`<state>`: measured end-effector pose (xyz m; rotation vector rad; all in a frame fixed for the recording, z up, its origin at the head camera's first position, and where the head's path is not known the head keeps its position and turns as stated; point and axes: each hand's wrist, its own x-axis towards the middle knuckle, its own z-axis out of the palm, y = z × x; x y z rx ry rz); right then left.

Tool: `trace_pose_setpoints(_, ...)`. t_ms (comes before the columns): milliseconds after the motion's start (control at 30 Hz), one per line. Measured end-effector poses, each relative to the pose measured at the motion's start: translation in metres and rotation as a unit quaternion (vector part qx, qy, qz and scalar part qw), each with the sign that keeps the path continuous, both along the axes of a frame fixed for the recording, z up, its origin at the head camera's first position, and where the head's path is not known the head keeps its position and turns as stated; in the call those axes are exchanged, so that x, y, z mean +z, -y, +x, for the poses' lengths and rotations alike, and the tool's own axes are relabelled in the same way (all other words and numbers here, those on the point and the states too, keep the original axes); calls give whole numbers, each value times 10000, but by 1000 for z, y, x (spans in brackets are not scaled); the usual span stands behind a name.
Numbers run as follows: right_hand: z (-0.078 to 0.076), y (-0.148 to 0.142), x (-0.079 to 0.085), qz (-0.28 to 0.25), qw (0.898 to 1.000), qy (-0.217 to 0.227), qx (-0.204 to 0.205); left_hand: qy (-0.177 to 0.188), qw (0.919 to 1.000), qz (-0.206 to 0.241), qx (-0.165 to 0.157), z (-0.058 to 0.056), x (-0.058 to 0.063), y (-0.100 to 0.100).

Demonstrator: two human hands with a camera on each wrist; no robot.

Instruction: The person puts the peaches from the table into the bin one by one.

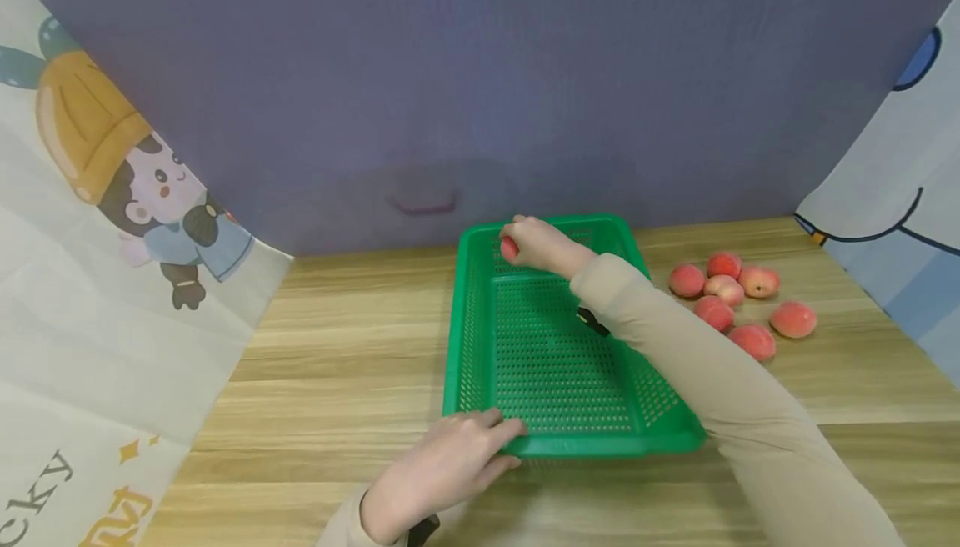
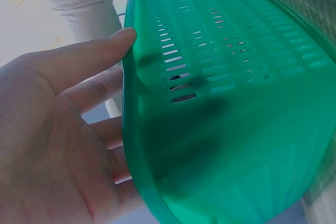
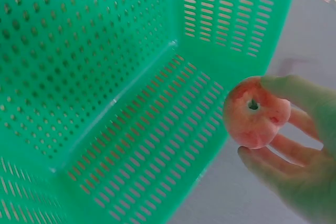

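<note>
A green plastic basket (image 1: 551, 338) with slotted walls and a perforated floor sits on the table. At its near left edge my left hand (image 1: 450, 459) grips the rim; the left wrist view has the thumb (image 2: 113, 45) on the near side of the rim and the other fingers passing behind it. Over the basket's far end, my right hand (image 1: 542, 245) pinches a reddish peach (image 3: 254, 113) between thumb and fingers. The peach's stem hollow faces the right wrist camera. No peach shows on the visible part of the basket floor.
Several loose peaches (image 1: 752, 342) lie grouped on the wooden table (image 1: 337, 347), right of the basket. A grey-purple wall (image 1: 480, 80) rises just behind the basket. Printed white sheets (image 1: 67, 297) flank the table on both sides. My right forearm (image 1: 697, 363) crosses over the basket's right wall.
</note>
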<state>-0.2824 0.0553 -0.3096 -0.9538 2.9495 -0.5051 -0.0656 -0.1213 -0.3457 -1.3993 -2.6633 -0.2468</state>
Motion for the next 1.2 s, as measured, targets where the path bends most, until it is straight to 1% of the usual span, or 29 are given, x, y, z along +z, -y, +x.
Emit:
trace_pose_setpoints(200,-4,10,-18,-49,9999,101,-45,115,9999,57,-5,0,0,-1)
trace_pose_setpoints(333,-6,15,-30,-80,9999,111,-48,62,10000,70,9,-1,0,-1)
trace_pose_setpoints(533,-7,21,-45,-12,9999,65,-93,-118,9999,61,-16,-1,-1,-1)
trace_pose_setpoints(600,-8,21,-49,-26,9999,20,-112,-128,9999,74,-13,-1,-2,-2)
trace_pose_setpoints(867,-12,23,-68,-117,9989,-445,-58,-132,9999,-8,90,-2,-3,-2)
trace_pose_setpoints(967,-13,24,-74,-141,9981,-592,-61,-189,9998,-6,96,-3,-4,-2)
trace_pose_setpoints(1100,-15,27,-80,-125,9981,-587,-100,-234,9997,35,89,-3,-4,-2)
trace_pose_setpoints(1200,-16,29,-82,-115,9986,-498,-152,-152,9998,55,96,-4,-5,-2)
